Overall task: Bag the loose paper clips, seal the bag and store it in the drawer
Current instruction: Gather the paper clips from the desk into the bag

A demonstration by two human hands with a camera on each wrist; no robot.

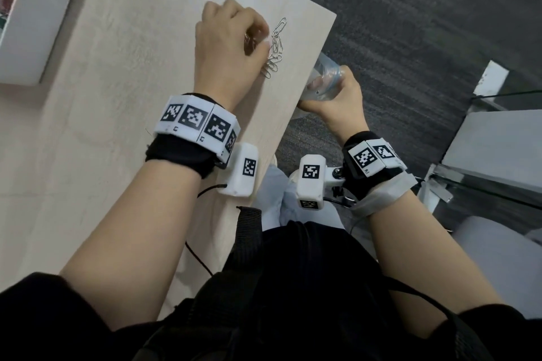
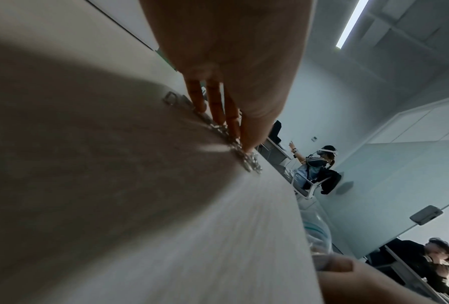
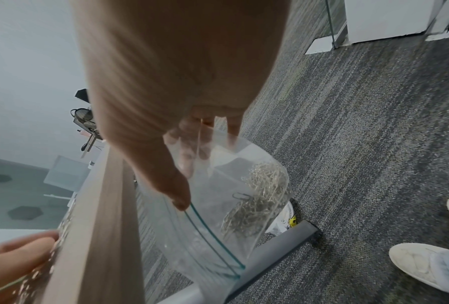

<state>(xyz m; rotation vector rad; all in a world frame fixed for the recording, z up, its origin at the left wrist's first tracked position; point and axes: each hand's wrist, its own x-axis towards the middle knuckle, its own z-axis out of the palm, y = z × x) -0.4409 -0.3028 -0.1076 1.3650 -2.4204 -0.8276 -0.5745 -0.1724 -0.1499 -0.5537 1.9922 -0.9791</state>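
Note:
Loose silver paper clips (image 1: 277,44) lie in a small heap near the right edge of the pale wooden table (image 1: 117,97). My left hand (image 1: 258,38) sits over them, fingers (image 2: 218,111) pressing down on the clips (image 2: 249,162) at the tabletop. Just past the table edge, my right hand (image 1: 337,97) grips a clear zip bag (image 1: 325,76) by its rim. The bag (image 3: 218,226) hangs with its mouth agape beside the table edge (image 3: 101,226), thumb and fingers pinching one side. A clump of clips (image 3: 259,197) sits in its bottom.
A white shelf unit (image 1: 29,23) stands at the table's far left. Grey carpet (image 1: 410,23) lies to the right, with my slippered feet (image 3: 426,265) on it. Glass-and-white furniture (image 1: 498,141) stands at the right. Other people (image 2: 314,164) sit in the distance.

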